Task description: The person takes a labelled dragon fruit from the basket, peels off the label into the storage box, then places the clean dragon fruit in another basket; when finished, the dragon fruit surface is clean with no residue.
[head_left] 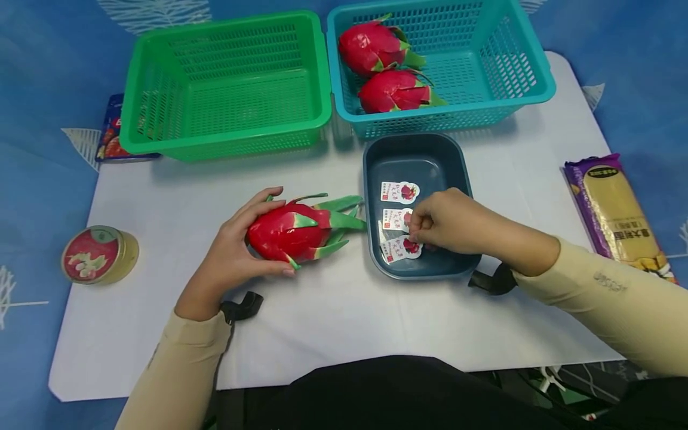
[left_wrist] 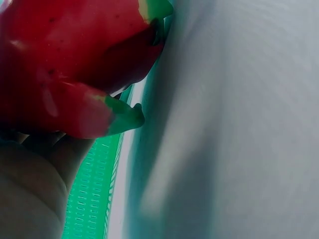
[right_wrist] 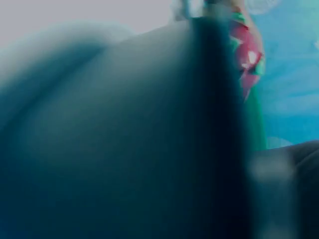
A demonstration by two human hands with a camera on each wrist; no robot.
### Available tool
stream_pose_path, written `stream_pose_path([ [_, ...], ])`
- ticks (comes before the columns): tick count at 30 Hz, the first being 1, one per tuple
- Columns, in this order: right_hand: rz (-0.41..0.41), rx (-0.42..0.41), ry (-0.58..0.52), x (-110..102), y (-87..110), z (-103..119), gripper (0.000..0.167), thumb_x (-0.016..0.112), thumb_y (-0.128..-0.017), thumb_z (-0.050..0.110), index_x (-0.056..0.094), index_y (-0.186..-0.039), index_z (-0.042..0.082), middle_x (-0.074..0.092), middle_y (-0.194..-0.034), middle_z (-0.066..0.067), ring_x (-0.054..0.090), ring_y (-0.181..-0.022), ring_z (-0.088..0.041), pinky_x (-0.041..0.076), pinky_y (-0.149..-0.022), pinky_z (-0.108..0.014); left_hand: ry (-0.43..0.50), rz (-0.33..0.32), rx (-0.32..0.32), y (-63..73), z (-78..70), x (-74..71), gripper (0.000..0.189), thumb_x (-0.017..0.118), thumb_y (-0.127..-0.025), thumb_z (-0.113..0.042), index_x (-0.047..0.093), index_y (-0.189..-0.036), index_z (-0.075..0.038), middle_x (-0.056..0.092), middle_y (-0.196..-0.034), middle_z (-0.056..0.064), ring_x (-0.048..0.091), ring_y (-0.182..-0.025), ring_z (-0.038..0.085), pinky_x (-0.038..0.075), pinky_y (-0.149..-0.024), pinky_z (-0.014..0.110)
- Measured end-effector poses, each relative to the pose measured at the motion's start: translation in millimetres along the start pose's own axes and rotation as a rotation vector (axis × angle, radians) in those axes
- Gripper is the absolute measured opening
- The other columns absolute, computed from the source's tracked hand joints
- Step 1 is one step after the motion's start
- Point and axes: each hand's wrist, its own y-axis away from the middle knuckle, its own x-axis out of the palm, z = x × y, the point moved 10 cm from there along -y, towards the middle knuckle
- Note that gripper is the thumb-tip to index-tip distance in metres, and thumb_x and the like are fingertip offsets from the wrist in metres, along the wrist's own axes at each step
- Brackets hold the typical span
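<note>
My left hand (head_left: 235, 251) holds a red dragon fruit (head_left: 290, 232) on the white table, fingers round its far side and thumb along its near side. Its green leaf tips point right, toward a dark blue tray (head_left: 416, 272). Several small white labels with a dragon fruit picture lie in that tray. Over the tray, my right hand (head_left: 450, 222) has its fingers curled and pinches the right edge of the lowest label (head_left: 400, 249), which sits tilted. Its fingertips partly cover the middle label (head_left: 395, 220); the top label (head_left: 400, 192) shows fully. The right wrist view is mostly blocked by the blurred tray wall.
A green basket (head_left: 226, 146) stands at the back left. Beside it, a teal basket (head_left: 457, 116) holds two dragon fruits (head_left: 395, 91). A round jar (head_left: 99, 254) is at the left edge, a yellow and purple packet (head_left: 618, 218) at the right, and a blue packet (head_left: 115, 132) behind.
</note>
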Motion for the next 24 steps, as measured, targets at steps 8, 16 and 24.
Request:
stream_pose_path([
  [8,-0.009,0.061,0.261,13.6,5.7,2.6,0.007,0.082,-0.092,0.011,0.078,-0.086,0.008,0.061,-0.063,0.004,0.055,-0.054,-0.015,0.046,-0.051,-0.032,-0.007,0.002,0.001,-0.2,0.0,1.8,0.097,0.102,-0.065,-0.009,0.056,-0.151,-0.016,0.038,-0.163,-0.006,0.037,-0.146,0.022,0.055,-0.096,0.03],
  [16,-0.063,0.006,0.264,8.5,6.8,10.6,0.006,0.076,-0.095,0.003,0.079,-0.09,0.004,0.065,-0.069,0.002,0.057,-0.058,-0.015,0.052,-0.055,-0.03,-0.014,0.001,-0.003,-0.4,-1.6,1.2,0.097,0.102,-0.066,-0.01,0.056,-0.151,-0.016,0.039,-0.163,-0.005,0.037,-0.146,0.022,0.055,-0.096,0.03],
  [24,-0.134,-0.061,0.146,-0.5,4.0,14.4,0.004,0.081,-0.093,0.006,0.08,-0.091,0.003,0.071,-0.076,0.002,0.063,-0.065,-0.014,0.058,-0.062,-0.033,-0.016,0.005,-0.014,-0.7,-1.5,0.7,0.096,0.102,-0.066,-0.009,0.057,-0.15,-0.017,0.039,-0.163,-0.005,0.038,-0.146,0.022,0.055,-0.096,0.032],
])
